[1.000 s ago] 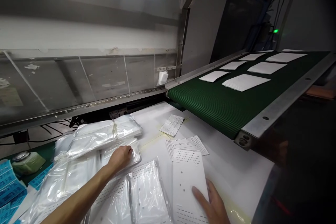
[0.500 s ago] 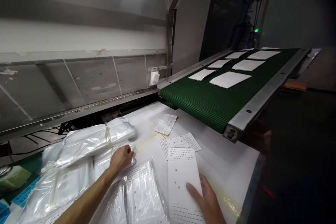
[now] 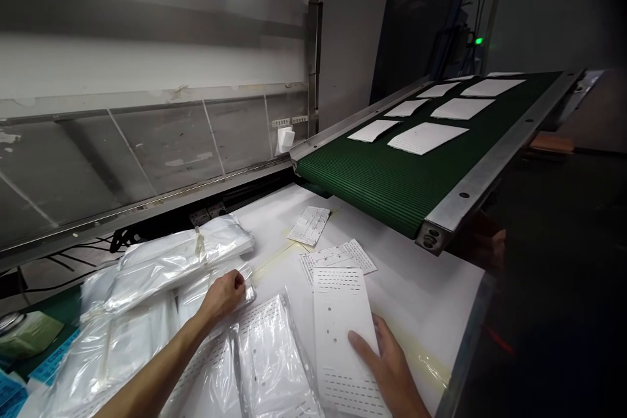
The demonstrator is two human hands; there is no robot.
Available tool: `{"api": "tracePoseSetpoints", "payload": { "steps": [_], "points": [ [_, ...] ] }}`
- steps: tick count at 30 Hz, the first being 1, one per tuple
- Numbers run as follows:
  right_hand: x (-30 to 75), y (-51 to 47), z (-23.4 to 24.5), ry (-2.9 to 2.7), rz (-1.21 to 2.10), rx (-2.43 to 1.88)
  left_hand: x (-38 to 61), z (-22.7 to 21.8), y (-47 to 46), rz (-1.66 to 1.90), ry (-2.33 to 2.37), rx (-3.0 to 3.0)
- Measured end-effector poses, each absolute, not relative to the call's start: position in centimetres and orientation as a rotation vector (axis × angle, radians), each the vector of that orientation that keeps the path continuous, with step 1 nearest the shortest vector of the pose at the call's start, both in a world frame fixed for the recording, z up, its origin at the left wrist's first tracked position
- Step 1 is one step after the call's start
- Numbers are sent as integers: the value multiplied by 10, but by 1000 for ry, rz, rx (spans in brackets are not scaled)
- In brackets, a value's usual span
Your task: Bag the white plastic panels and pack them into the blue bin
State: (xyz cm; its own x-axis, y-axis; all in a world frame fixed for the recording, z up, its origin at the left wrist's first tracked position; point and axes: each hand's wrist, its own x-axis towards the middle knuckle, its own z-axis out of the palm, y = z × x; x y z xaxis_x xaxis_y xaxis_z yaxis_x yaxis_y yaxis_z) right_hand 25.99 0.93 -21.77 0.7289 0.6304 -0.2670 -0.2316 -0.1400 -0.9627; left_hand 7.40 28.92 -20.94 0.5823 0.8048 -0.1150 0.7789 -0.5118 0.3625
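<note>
My right hand grips the right edge of a white slotted panel, thumb on top, fingers beneath. The panel has rows of short dark slots at both ends and a few small holes. My left hand is closed at the edge of a pile of clear plastic bags; its fingertips seem to pinch a bag edge, partly hidden. Between my hands lies a bagged white panel. Just beyond the held panel, other slotted panels lie partly overlapped, and a smaller white plate rests farther back.
A green conveyor belt with several white panels slopes down toward the table from the right. Its metal side rail overhangs the white table surface. A tied bundle of plastic bags and a green jar-like container are at left.
The view has shifted slightly, so the belt and table sit a little higher. Both hands keep nearly the same positions, the right still holding the panel.
</note>
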Motion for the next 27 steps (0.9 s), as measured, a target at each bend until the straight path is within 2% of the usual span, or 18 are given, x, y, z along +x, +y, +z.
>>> {"api": "tracePoseSetpoints", "payload": {
  "steps": [13,27],
  "points": [
    [261,9,-219,-348,751,-1532,69,-206,279,136,1120,2522],
    [260,9,-220,-345,757,-1521,64,-209,289,144,1198,2429]
  ]
}}
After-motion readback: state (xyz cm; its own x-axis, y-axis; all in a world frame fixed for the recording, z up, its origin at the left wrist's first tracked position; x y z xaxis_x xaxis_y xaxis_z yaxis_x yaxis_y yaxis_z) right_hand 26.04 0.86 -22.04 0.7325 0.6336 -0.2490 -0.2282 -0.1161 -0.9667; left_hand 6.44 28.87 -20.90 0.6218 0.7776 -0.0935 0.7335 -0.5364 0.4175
